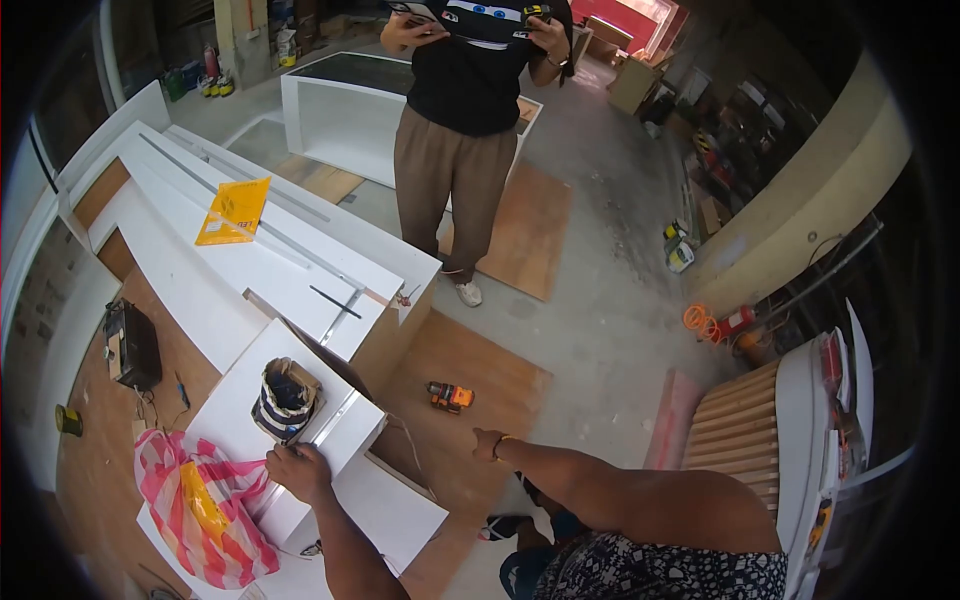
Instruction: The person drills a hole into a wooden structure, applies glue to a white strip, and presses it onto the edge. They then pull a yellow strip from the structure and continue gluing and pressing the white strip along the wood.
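My left hand (298, 470) rests on a white panel (345, 435), its fingers curled; whatever is in them is too small to make out. Just beyond it stands a striped, open-topped container (284, 405) with dark contents. Beside the hand lies a pink-and-white striped plastic bag (205, 515) with a yellow packet (203, 500) showing in it. My right hand (488, 444) is held out with a finger extended and nothing visible in it. Near its fingertip, lower down on a brown board, lies an orange and black cordless drill (449, 397).
Another person (465, 100) stands ahead, a phone (415, 12) in one hand and a yellow-black tool (537, 14) in the other. A yellow envelope (233, 212) lies on white cabinetry (330, 260). A black case (132, 345) sits left. Slatted wood (735, 420) stands right.
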A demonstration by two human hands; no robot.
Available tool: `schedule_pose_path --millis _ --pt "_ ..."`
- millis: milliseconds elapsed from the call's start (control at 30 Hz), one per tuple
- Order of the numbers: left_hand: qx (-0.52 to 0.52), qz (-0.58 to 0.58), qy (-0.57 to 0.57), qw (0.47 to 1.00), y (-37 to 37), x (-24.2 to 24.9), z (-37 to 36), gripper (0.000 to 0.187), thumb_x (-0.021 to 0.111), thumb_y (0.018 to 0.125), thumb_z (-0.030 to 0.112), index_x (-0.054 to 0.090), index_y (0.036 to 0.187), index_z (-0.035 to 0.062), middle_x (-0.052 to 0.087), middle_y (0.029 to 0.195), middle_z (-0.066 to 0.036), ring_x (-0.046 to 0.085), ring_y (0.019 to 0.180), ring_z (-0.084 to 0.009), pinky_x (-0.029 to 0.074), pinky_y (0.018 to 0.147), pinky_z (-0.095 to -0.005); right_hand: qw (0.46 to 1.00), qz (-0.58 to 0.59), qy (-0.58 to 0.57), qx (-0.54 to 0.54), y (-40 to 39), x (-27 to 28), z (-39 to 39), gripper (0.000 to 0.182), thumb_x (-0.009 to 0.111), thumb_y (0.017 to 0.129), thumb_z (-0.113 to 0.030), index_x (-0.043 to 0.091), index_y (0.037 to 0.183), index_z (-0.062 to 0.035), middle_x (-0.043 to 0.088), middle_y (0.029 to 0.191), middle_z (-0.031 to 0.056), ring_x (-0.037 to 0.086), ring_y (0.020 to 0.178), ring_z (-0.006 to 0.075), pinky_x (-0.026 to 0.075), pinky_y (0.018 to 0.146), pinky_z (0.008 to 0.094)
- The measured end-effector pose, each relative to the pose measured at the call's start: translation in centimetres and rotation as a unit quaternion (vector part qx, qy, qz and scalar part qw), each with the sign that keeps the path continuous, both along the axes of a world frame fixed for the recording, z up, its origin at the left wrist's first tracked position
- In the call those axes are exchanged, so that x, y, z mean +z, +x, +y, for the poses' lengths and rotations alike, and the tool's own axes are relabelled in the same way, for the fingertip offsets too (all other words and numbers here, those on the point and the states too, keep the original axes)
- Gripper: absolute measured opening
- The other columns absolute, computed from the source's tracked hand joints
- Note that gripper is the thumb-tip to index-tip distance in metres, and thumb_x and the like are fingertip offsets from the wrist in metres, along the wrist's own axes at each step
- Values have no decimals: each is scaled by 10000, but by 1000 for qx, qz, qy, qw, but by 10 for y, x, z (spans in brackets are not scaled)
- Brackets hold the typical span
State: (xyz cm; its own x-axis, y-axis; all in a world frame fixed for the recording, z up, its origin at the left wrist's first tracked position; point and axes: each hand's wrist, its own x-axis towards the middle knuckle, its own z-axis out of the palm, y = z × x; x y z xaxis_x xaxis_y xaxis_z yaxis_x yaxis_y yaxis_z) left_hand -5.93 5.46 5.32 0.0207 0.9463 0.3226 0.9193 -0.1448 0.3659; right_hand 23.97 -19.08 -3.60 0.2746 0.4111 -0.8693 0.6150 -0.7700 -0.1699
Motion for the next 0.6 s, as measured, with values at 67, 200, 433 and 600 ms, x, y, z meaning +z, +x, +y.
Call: schedule_pose_path --millis 67,200,433,600 --pt "3 -2 -20 1000 0 1 1 187 591 806 173 521 882 17 535 956 -183 507 1003 -383 391 905 -515 1000 -8 23 19 -7 4 -4 868 663 867 -341 272 1578 -34 562 1414 266 565 1303 377 459 1081 430" --pt "12 5 -4 1000 1 1 0 189 592 820 186 525 888 22 543 973 -180 511 1015 -380 394 922 -518 1000 13 19 2 -16 13 -6 859 663 862 -338 283 1577 -51 563 1416 260 571 1297 374 458 1083 431" --pt "11 5 -12 1000 2 6 -1 170 586 836 177 528 897 29 544 977 -174 513 1013 -377 394 927 -516 995 -10 85 50 -25 21 -16 839 646 866 -343 292 1572 -60 586 1380 264 590 1263 385 460 1077 443" --pt "8 13 24 1000 2 2 -2 170 586 839 180 529 897 30 548 968 -175 519 998 -380 401 919 -511 994 -12 100 45 -26 39 -13 838 641 866 -347 287 1569 -57 596 1360 271 596 1246 397 462 1068 452"
